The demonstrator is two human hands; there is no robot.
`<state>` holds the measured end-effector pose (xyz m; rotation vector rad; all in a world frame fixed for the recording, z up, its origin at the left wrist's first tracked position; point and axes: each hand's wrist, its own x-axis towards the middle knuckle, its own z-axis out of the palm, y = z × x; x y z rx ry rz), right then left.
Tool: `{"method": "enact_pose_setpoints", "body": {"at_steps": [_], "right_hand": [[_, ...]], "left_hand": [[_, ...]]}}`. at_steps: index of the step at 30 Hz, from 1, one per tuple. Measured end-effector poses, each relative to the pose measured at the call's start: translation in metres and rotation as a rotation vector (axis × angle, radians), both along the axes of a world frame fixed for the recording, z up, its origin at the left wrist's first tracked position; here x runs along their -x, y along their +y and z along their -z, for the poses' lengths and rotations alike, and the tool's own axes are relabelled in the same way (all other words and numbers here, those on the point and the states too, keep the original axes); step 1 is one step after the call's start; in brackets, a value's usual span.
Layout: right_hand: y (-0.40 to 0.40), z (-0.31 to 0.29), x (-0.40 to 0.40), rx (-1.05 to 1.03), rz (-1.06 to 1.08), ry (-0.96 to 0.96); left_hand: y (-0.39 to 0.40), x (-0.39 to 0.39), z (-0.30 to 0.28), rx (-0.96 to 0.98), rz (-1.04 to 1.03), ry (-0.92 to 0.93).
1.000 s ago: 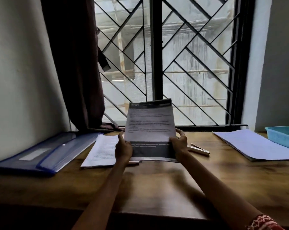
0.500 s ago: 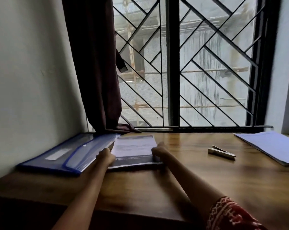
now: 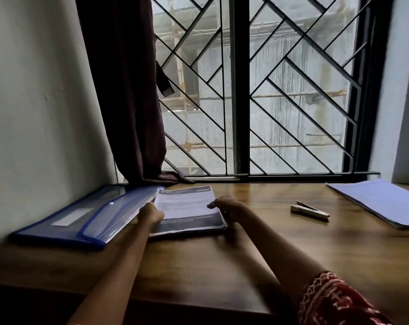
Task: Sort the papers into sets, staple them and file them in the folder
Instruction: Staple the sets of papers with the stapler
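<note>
Far left, the blue plastic folder [image 3: 65,216] lies against the wall, and the left hand [image 3: 149,214] grips its lifted open edge; if that grip slackens, the mouth could close on the sheets. Just beside it, the paper set [image 3: 187,211] lies flat on the wooden desk [image 3: 257,249] under the right hand [image 3: 229,206], fingers curled on its right edge; pushed askew, corners could snag or crumple. The stapler [image 3: 309,211] and unsorted paper stack [image 3: 382,200] sit well apart, right.
</note>
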<state>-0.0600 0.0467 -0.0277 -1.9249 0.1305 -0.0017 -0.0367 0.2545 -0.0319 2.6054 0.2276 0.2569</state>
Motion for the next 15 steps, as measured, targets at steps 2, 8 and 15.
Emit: {"method": "enact_pose_setpoints", "body": {"at_steps": [2,8,15], "right_hand": [[-0.004,-0.003,0.003,-0.014,-0.005,-0.013],[-0.048,-0.008,0.021,0.085,0.208,-0.240],[-0.198,0.013,0.078,0.513,0.602,-0.541]], "left_hand": [[-0.015,0.004,0.000,-0.038,0.001,0.015],[-0.101,0.020,-0.004,-0.026,0.092,-0.062],[-0.215,0.041,-0.005,0.205,0.311,-0.169]]}}
